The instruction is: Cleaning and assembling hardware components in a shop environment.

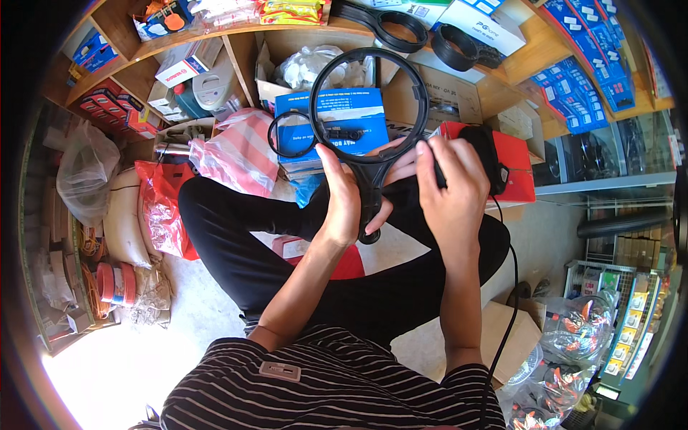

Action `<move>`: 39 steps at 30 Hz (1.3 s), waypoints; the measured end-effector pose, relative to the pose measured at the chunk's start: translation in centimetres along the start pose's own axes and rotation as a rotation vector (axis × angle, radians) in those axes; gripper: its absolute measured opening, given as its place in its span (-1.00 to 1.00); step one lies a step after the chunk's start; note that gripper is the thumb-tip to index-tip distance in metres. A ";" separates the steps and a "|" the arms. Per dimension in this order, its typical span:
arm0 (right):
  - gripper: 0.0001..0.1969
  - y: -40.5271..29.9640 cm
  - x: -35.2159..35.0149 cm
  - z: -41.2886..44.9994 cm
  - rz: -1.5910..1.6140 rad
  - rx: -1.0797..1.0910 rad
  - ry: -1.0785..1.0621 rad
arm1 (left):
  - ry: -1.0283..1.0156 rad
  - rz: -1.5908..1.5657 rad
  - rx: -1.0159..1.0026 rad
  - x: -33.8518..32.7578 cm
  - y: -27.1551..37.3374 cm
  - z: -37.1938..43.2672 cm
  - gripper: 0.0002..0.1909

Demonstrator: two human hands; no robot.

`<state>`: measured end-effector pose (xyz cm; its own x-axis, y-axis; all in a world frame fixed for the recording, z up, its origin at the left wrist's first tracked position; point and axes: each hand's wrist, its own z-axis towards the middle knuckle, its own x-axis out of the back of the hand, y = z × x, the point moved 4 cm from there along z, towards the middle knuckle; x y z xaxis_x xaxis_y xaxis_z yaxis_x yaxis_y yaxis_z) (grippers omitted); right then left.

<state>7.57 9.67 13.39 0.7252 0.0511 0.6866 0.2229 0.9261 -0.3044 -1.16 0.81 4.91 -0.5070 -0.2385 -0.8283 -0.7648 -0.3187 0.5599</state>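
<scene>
My left hand (pixel 344 199) is wrapped around the neck of a black plastic ring-shaped part (pixel 379 166), whose large open hoop points away from me. My right hand (pixel 451 177) is at the hoop's lower right rim, thumb and forefinger pinched together; whether something small is between them cannot be told. Behind the hoop lies a blue cardboard box (pixel 333 107) with a small black piece (pixel 344 134) on top. A thin black ring (pixel 292 134) is at the box's left side, close to my left thumb.
Two more black ring-shaped parts (pixel 400 31) (pixel 456 47) rest on the wooden shelf (pixel 344 24) ahead. A red box (pixel 516 166) stands at right, with a black item against it. A black cable (pixel 516 279) runs down beside my right arm. Plastic bags (pixel 242 150) lie at left.
</scene>
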 end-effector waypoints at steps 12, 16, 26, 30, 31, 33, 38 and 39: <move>-0.89 -0.2 0.0 0.4 0.083 -0.063 -0.053 | 0.065 0.245 -0.011 0.1 0.2 -0.6 0.28; -0.89 0.5 1.4 1.2 0.063 -0.115 0.029 | -0.030 0.364 -0.141 -1.5 0.7 -1.1 0.29; -0.68 -0.7 0.0 -1.6 0.274 -0.026 -0.195 | 0.042 0.374 -0.340 1.4 1.0 0.3 -0.01; -0.69 -0.8 1.0 -1.6 0.296 -0.061 -0.154 | 0.050 0.311 -0.233 -0.6 2.0 -0.1 -0.19; -0.69 -0.6 0.8 -2.0 0.298 -0.064 -0.154 | 0.051 0.312 -0.231 -0.5 1.9 -0.2 -0.19; -0.71 0.1 0.3 -2.8 0.403 -0.077 -0.093 | 0.056 0.291 -0.198 -0.2 1.4 -0.2 -0.35; -0.73 0.1 0.5 -3.0 0.522 -0.223 -0.092 | 0.076 0.338 -0.245 -0.6 1.7 -0.4 -0.47; -0.73 0.2 0.5 -3.1 0.556 -0.299 -0.104 | 0.078 0.373 -0.274 -0.7 1.9 -0.5 -0.49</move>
<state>9.96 8.74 11.61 0.7215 0.5437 0.4287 0.0146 0.6071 -0.7945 -2.10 -0.08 6.59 -0.6881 -0.4477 -0.5710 -0.3975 -0.4257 0.8128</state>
